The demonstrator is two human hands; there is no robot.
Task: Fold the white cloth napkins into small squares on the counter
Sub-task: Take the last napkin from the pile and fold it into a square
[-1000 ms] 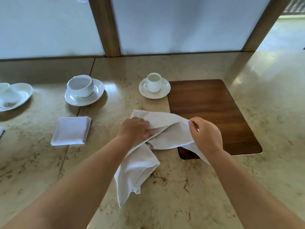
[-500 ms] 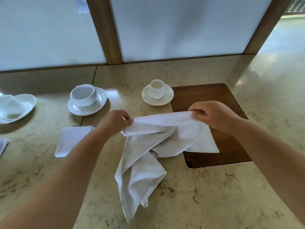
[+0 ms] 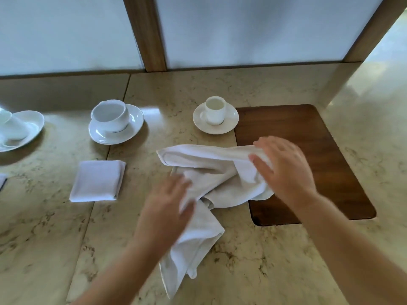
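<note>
A crumpled white cloth napkin [image 3: 204, 170] lies on the marble counter [image 3: 253, 260], its right part over the edge of a dark wooden board [image 3: 319, 150]. My left hand [image 3: 169, 208] rests flat on the napkin's lower left part, fingers spread, blurred by motion. My right hand [image 3: 284, 170] lies over the napkin's right end with fingers apart; whether it pinches any cloth is unclear. A folded white square napkin [image 3: 97, 181] sits to the left.
A large white cup on a saucer [image 3: 115, 124] and a small cup on a saucer [image 3: 215, 115] stand behind the napkin. A white dish [image 3: 19, 128] sits at far left. A wall with frosted panels and wooden posts borders the back.
Both hands have let the napkin's top edge down onto the counter. My left hand moved down and right onto the cloth; my right hand opened over its right end.
</note>
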